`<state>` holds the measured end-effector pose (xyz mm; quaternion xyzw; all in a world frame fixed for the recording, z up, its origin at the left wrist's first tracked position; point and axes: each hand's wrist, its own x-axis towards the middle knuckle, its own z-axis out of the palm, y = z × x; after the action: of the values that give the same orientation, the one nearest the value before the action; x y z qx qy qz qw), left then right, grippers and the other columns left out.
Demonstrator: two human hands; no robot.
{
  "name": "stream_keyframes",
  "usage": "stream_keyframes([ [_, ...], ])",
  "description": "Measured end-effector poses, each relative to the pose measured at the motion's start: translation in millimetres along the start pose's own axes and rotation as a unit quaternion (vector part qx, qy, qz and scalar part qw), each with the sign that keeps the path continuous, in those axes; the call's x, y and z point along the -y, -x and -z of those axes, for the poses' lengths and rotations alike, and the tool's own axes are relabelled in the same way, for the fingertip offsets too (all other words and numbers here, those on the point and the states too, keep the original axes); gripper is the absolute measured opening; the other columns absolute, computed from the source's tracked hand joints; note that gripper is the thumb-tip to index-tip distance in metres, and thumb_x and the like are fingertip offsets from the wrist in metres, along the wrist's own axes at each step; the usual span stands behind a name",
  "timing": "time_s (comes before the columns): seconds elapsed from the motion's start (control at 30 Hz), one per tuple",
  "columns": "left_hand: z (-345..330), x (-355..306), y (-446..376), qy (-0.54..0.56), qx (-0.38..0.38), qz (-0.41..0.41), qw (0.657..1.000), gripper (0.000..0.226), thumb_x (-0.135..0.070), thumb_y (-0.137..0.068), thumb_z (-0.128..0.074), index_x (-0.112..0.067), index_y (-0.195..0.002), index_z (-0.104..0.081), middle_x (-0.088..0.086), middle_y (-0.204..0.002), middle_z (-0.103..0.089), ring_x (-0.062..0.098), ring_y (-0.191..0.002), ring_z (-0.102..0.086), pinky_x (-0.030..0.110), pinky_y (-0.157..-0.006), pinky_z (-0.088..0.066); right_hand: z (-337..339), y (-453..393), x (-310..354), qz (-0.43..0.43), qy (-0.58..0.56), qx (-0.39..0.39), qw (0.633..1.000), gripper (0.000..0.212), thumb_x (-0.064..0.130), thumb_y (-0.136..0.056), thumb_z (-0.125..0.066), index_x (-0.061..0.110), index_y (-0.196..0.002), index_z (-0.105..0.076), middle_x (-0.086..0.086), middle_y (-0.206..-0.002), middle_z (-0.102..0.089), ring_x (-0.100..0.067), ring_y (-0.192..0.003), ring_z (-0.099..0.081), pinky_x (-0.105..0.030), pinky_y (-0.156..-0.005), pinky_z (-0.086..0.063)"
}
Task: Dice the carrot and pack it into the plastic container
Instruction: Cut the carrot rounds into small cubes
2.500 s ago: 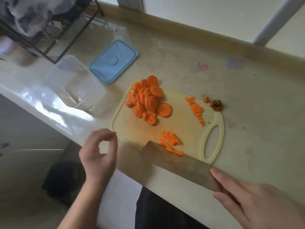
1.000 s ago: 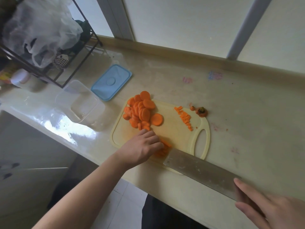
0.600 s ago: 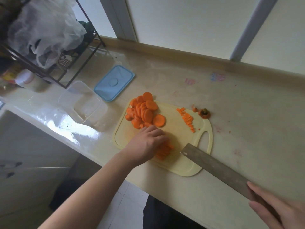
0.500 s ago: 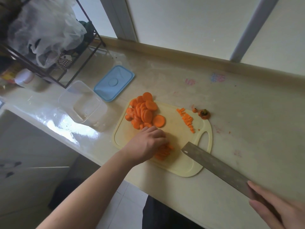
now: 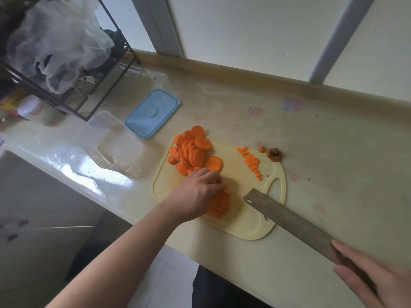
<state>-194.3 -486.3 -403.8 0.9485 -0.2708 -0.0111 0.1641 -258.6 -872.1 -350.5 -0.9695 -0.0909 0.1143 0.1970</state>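
Pale yellow plastic forms the cutting board, which lies on the beige countertop with its handle slot toward the right.

Left hand: palm down on the board, fingers curled over a small stack of carrot strips, holding the stack in place against the board surface. The strips protrude from under the fingers on the right side.

Right hand: at the lower right corner of the view, wrapped around the handle end of the cleaver. The index finger lies along the upper side of the blade. The blade's far end is above the near right part of the board, just right of the carrot strips and apart from them.

Carrot rounds: a heap of sliced discs at the far left corner of the board, some overhanging its edge.

Diced carrot: a narrow line of small pieces near the far right edge of the board.

Carrot top: off the board on the countertop, just beyond the handle slot.

Plastic container: clear, open, standing left of the board near the counter edge; no carrot shows inside. Blue lid: flat on the countertop just behind the container.

Wire rack: far left, holding a crumpled plastic bag.
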Motion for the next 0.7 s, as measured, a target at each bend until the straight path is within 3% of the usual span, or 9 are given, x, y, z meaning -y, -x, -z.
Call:
stream_keyframes([
  [0.07, 4.2, 2.8, 3.6, -0.024, 0.017, -0.029, 0.999, 0.04, -0.004, -0.082, -0.07, -0.006, -0.121, -0.07, 0.012, -0.119, -0.064, 0.033, -0.101, -0.06, 0.045, -0.078, -0.055, 2.2, 0.2, 5.4, -0.021, -0.026, 0.01, 0.999, 0.072, 0.074, -0.085, -0.033, 0.019, -0.104, -0.076, -0.004, -0.097, -0.075, -0.029, -0.092, -0.07, -0.025, -0.093, -0.044],
  [0.13, 9.7, 4.8, 8.6, -0.023, 0.041, -0.051, 0.998, 0.045, -0.027, -0.093, -0.063, -0.008, -0.133, -0.063, 0.011, -0.131, -0.06, 0.031, -0.113, -0.057, 0.044, -0.088, -0.052, 6.0, 1.4, 10.7, -0.041, -0.088, 0.037, 0.995, 0.071, 0.077, -0.083, -0.033, 0.023, -0.104, -0.076, 0.007, -0.093, -0.074, -0.021, -0.088, -0.07, -0.022, -0.09, -0.042],
  [0.23, 14.2, 10.2, 15.9, -0.035, 0.089, -0.079, 0.992, 0.068, -0.054, -0.093, -0.059, -0.01, -0.144, -0.054, 0.009, -0.141, -0.054, 0.029, -0.119, -0.053, 0.038, -0.093, -0.047, 7.4, 1.7, 15.9, -0.035, -0.135, 0.052, 0.989, 0.066, 0.079, -0.082, -0.031, 0.032, -0.099, -0.074, 0.029, -0.084, -0.067, 0.003, -0.08, -0.061, -0.016, -0.076, -0.047],
  [0.37, 5.0, 15.7, 21.7, -0.046, 0.071, -0.097, 0.992, 0.058, -0.036, -0.092, -0.071, -0.007, -0.14, -0.057, 0.012, -0.134, -0.057, 0.032, -0.106, -0.058, 0.041, -0.086, -0.053, 9.2, 0.2, 28.9, -0.068, -0.154, 0.083, 0.982, 0.07, 0.083, -0.08, -0.028, 0.033, -0.097, -0.075, 0.029, -0.077, -0.066, 0.005, -0.081, -0.057, -0.01, -0.074, -0.044],
  [0.43, 0.9, 13.8, 22.6, -0.013, 0.042, -0.087, 0.995, 0.046, -0.023, -0.094, -0.067, -0.003, -0.135, -0.06, 0.015, -0.128, -0.059, 0.033, -0.099, -0.061, 0.041, -0.082, -0.055, 12.5, -1.6, 35.3, -0.087, -0.168, 0.104, 0.976, 0.053, 0.083, -0.077, -0.031, 0.05, -0.1, -0.066, 0.034, -0.079, -0.065, 0.012, -0.078, -0.059, -0.001, -0.07, -0.042],
  [0.53, -5.3, 4.5, 26.1, 0.045, 0.025, -0.036, 0.998, 0.046, -0.029, -0.097, -0.056, -0.002, -0.135, -0.059, 0.014, -0.127, -0.057, 0.032, -0.095, -0.063, 0.038, -0.083, -0.055, 12.6, -6.9, 43.3, -0.102, -0.178, 0.108, 0.973, 0.03, 0.082, -0.072, -0.037, 0.074, -0.098, -0.05, 0.042, -0.09, -0.061, 0.02, -0.079, -0.058, 0.006, -0.068, -0.039],
  [0.6, -14.0, -8.5, 29.3, 0.074, -0.003, 0.025, 0.997, 0.048, -0.034, -0.096, -0.057, -0.004, -0.134, -0.06, 0.012, -0.124, -0.056, 0.027, -0.095, -0.062, 0.033, -0.086, -0.054, 11.0, -11.8, 52.0, -0.108, -0.204, 0.102, 0.968, 0.036, 0.089, -0.067, -0.035, 0.073, -0.092, -0.055, 0.041, -0.078, -0.062, 0.022, -0.077, -0.057, 0.005, -0.068, -0.039],
  [0.7, -32.4, -39.4, 28.6, 0.085, -0.091, 0.118, 0.985, 0.046, -0.044, -0.1, -0.055, -0.007, -0.124, -0.066, 0.006, -0.115, -0.057, 0.022, -0.088, -0.063, 0.032, -0.079, -0.056, -0.9, -19.8, 63.1, -0.078, -0.247, 0.116, 0.959, 0.012, 0.051, -0.087, -0.056, 0.053, -0.084, -0.067, 0.033, -0.06, -0.06, 0.018, -0.066, -0.057, 0.001, -0.059, -0.038],
])
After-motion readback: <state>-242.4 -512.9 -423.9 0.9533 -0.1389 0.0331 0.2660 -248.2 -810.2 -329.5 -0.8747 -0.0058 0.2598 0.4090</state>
